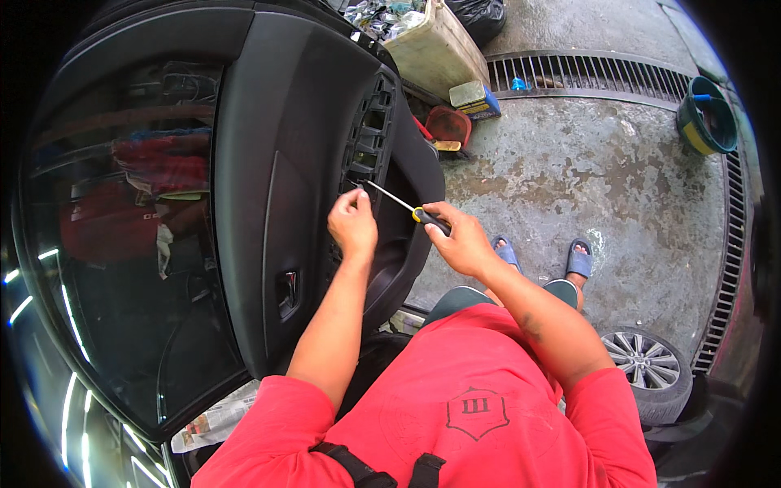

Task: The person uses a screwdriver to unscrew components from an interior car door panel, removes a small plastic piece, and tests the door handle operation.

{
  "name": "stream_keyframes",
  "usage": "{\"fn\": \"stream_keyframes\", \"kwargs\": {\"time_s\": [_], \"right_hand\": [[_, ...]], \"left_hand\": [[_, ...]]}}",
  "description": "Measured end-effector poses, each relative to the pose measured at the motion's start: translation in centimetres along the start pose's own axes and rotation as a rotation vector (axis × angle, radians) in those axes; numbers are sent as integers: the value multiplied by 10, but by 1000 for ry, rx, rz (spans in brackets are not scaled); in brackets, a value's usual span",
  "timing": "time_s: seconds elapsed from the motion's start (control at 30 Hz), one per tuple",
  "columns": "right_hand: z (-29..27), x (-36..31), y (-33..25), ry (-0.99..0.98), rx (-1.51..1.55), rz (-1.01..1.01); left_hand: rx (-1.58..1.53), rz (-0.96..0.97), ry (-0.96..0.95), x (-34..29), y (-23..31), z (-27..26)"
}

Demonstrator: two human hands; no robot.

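Note:
A screwdriver (395,198) with a black and yellow handle is held in my right hand (462,237), its fingers wrapped round the handle. The thin metal shaft points up and left, its tip at the lower part of a slotted black recess (371,122) in a dark car door panel (285,106). Close to that tip, my left hand (355,224) is closed with thumb and fingers pinched together beside the recess. Whatever those fingers hold, if anything, is too small or hidden to make out.
The door window (138,244) fills the left side. Beyond the door stand a pale bin (439,53), a blue and yellow tin (476,99) and a red dustpan (449,126). A green bucket (706,118) stands by the drain grate (594,75). A wheel (647,366) lies at lower right.

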State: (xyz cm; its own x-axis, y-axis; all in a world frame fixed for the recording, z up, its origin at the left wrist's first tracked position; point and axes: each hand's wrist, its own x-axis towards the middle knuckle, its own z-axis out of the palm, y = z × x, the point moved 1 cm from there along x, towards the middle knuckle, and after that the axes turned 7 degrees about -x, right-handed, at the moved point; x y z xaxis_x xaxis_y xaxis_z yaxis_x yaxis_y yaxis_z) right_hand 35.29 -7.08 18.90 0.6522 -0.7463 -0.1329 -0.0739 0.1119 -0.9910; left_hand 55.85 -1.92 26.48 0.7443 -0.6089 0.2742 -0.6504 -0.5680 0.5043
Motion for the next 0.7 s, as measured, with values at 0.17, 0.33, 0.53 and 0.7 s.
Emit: {"fn": "stream_keyframes", "kwargs": {"time_s": [0.17,0.33,0.53,0.7], "right_hand": [[6,2,-1,2,10,-10],[1,1,-7,8,-7,8],[-3,3,-4,28,8,3],[-5,3,-6,12,4,2]], "left_hand": [[384,194,-137,41,18,-16],[562,105,-256,44,24,-8],[582,220,-267,43,15,-6],[528,300,-260,40,12,-5]]}}
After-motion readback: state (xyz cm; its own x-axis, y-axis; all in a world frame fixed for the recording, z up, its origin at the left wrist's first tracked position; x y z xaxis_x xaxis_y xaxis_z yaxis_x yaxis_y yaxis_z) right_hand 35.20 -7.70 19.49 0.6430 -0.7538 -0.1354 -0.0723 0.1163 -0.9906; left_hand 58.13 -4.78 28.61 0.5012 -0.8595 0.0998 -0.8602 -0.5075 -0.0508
